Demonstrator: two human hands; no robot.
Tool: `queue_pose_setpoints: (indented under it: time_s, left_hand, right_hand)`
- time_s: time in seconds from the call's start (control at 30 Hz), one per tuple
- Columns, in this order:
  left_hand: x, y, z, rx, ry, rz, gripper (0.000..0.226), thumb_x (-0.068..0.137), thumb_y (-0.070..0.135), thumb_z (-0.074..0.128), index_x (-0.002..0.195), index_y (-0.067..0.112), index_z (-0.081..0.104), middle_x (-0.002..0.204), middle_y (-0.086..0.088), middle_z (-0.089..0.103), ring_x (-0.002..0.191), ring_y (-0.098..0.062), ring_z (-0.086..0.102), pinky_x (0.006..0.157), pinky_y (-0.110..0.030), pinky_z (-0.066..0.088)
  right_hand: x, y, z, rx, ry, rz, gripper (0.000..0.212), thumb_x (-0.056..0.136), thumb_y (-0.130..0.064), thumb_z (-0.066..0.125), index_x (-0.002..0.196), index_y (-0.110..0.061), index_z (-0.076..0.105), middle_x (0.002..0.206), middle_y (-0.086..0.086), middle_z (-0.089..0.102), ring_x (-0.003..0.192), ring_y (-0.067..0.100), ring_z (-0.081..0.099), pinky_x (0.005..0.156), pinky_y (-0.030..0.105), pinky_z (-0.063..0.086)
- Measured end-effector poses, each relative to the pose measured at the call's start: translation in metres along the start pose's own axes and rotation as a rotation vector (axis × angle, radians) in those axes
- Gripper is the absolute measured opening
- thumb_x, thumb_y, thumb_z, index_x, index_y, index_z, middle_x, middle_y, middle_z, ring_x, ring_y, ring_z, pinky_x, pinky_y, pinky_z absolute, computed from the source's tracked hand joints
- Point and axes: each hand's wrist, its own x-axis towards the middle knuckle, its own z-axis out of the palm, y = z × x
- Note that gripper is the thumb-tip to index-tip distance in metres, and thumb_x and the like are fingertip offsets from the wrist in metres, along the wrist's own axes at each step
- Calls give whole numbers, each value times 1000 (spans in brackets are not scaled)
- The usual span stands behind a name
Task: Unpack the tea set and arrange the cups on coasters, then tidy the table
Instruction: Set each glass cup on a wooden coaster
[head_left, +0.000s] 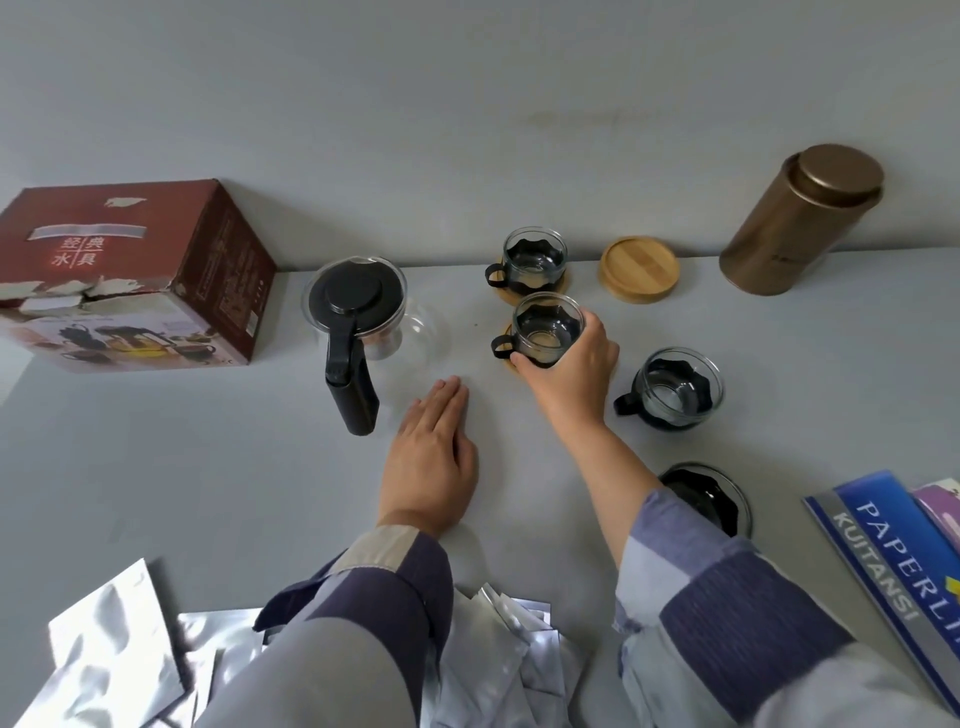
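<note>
My right hand (571, 369) grips a glass cup with a black holder (545, 332) over a bamboo coaster, which is mostly hidden beneath it. Behind it a second cup (534, 258) stands on its own coaster (506, 297). A bare coaster (639, 270) lies to the right of that. A third cup (675, 388) rests directly on the table, and a fourth (711, 496) is partly hidden by my right sleeve. My left hand (434, 457) lies flat on the table, holding nothing. The glass teapot with black lid and handle (358, 322) stands to the left.
The red tea set box (135, 275) lies at the far left against the wall. A bronze tin canister (800, 218) stands at the back right. Silver foil bags (119, 649) lie at the near edge. Blue paper packs (904, 551) sit at the right.
</note>
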Motion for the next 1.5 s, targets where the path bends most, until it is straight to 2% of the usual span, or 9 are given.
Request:
queue_pose_setpoints:
  time_s: [0.3, 0.43, 0.57, 0.67, 0.83, 1.17, 1.3, 1.4, 1.5]
  left_hand:
    - [2, 0, 0, -7, 3, 0, 50, 86, 17, 41, 135, 9, 51, 144, -6, 47, 136, -20, 41, 116, -31, 22]
    - [1, -1, -3, 55, -29, 6, 54, 86, 24, 32, 132, 6, 54, 141, -10, 50, 133, -24, 44, 114, -34, 25]
    - [-3, 17, -9, 236, -112, 89, 55, 89, 28, 25, 132, 8, 54, 138, -7, 54, 132, -23, 46, 112, -38, 29]
    - [-2, 53, -8, 234, -129, 157, 59, 87, 30, 22, 131, 10, 55, 137, -5, 54, 131, -21, 47, 111, -35, 24]
    - [0, 103, 17, 136, -181, 184, 72, 84, 38, 6, 144, 15, 37, 151, -1, 36, 142, -16, 27, 115, -25, 5]
    - [-11, 111, 45, 152, -115, 38, 61, 82, 30, 35, 141, 17, 44, 148, 2, 41, 139, -13, 33, 117, -31, 18]
    - [-5, 109, 43, 168, -111, 36, 60, 79, 29, 40, 138, 18, 49, 144, 2, 47, 135, -15, 39, 116, -28, 18]
    - [-3, 110, 43, 149, -86, 44, 59, 78, 27, 41, 135, 17, 52, 140, 1, 50, 132, -17, 42, 114, -29, 24]
    - [-3, 110, 43, 144, -73, 43, 58, 79, 27, 42, 135, 18, 51, 140, 2, 50, 132, -16, 42, 114, -31, 26]
  right_hand:
    - [-5, -16, -21, 0, -134, 98, 113, 68, -27, 84, 149, 0, 9, 151, 18, 26, 142, 31, 21, 118, 40, 13]
    - [-11, -35, -49, 113, -237, 204, 98, 78, -21, 75, 150, -6, 11, 153, 13, 27, 142, 26, 25, 113, 33, 25]
    - [-3, -47, -104, 249, -317, 226, 76, 84, -26, 68, 147, -15, 26, 143, 6, 44, 129, 22, 46, 100, 30, 39]
    - [18, -34, -140, 255, -300, 203, 61, 87, -23, 64, 141, -13, 38, 125, 4, 60, 111, 24, 60, 99, 38, 48]
    - [64, 24, -164, 318, -284, 302, 33, 90, -8, 58, 123, -6, 57, 82, 4, 63, 66, 14, 60, 66, 23, 55]
    - [143, 82, -115, 300, -321, 389, 12, 89, -9, 56, 79, -10, 62, 70, 10, 59, 52, 15, 54, 66, 31, 56]
    - [166, 83, -93, 368, -268, 428, 12, 89, -20, 63, 91, -11, 54, 63, 5, 57, 50, 16, 57, 65, 37, 59]
    - [174, 82, -83, 321, -291, 406, 20, 89, -24, 62, 71, -19, 54, 63, 5, 58, 49, 17, 59, 57, 34, 57]
    - [179, 84, -77, 304, -307, 421, 20, 91, -19, 56, 72, -14, 56, 62, 8, 59, 48, 17, 60, 51, 30, 55]
